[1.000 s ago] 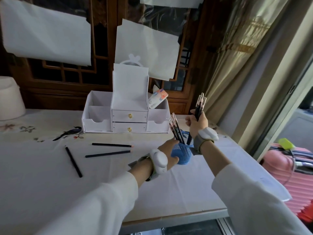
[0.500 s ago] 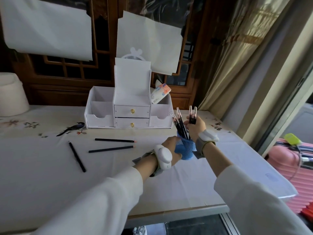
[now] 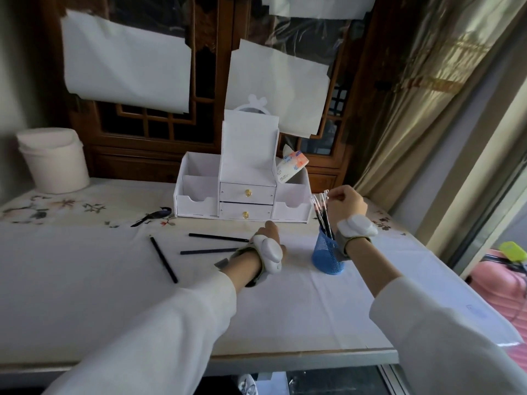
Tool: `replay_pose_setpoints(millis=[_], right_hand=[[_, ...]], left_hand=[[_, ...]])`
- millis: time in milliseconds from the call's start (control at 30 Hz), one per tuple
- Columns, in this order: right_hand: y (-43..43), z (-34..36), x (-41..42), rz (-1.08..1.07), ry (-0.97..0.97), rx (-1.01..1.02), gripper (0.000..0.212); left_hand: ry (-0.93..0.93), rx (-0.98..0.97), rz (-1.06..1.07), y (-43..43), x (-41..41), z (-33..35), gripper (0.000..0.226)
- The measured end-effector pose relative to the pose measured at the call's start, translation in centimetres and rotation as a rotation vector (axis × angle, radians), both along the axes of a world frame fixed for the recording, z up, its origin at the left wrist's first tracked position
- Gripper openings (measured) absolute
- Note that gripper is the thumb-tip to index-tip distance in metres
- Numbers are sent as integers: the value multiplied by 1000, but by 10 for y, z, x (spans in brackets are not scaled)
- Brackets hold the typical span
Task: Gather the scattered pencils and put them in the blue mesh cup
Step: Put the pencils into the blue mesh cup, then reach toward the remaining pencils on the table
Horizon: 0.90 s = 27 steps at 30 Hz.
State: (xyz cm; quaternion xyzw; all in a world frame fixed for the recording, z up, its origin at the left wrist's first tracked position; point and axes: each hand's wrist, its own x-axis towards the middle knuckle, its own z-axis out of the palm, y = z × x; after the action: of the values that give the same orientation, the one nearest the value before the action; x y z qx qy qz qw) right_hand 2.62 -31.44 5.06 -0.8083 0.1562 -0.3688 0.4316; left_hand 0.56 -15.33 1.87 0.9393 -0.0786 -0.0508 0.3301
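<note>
Blue mesh cup (image 3: 326,259) pencils (image 3: 322,218) in right hand (image 3: 348,203) pinch; left hand (image 3: 268,235), grip unclear, by loose pencils (image 3: 216,237)

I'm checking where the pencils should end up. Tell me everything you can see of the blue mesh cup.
The blue mesh cup is a round holder, seemingly metal mesh, upright on the white tablecloth near the right end of the white organiser. Dark pencils stand in it, leaning left. The right hand is at their tops; its wrist strap covers the cup's right rim. The left hand does not touch it.
</note>
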Motion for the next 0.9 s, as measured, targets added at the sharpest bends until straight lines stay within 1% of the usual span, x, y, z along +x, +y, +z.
replay_pose_setpoints(millis=[133,300,367,400,467,567,667,700,733,800,867,900], right_hand=[[32,13,4,101,-9,-38,33],[69,13,10,238,56,-134,25],[90,7,16,313,87,-108,27],[102,3,19,363,121,-75,29],[124,-9,25,469,252,-44,29],[157,-28,27,606,510,-132,21],[186,-51,22,690,680,-278,12],[198,-58,18,710,727,-319,13],[208,-65,17,722,759,-360,17],[228,-76,14,735,824,-453,32],[244,-87,8,705,899,-589,43],[250,-91,4,694,915,-633,46]], left_hand=[[17,-23,104,32,8,-7,51],[86,-51,221,70,18,-22,50],[104,-50,269,92,18,-31,47],[112,-45,291,105,18,-36,46],[121,-48,331,126,18,-43,44],[117,-42,387,155,20,-48,41],[117,-12,425,178,21,-52,40],[120,-5,439,187,20,-54,40],[122,2,460,196,18,-56,41],[132,14,491,208,17,-61,42],[163,18,471,218,16,-67,41],[185,27,451,220,16,-70,40]])
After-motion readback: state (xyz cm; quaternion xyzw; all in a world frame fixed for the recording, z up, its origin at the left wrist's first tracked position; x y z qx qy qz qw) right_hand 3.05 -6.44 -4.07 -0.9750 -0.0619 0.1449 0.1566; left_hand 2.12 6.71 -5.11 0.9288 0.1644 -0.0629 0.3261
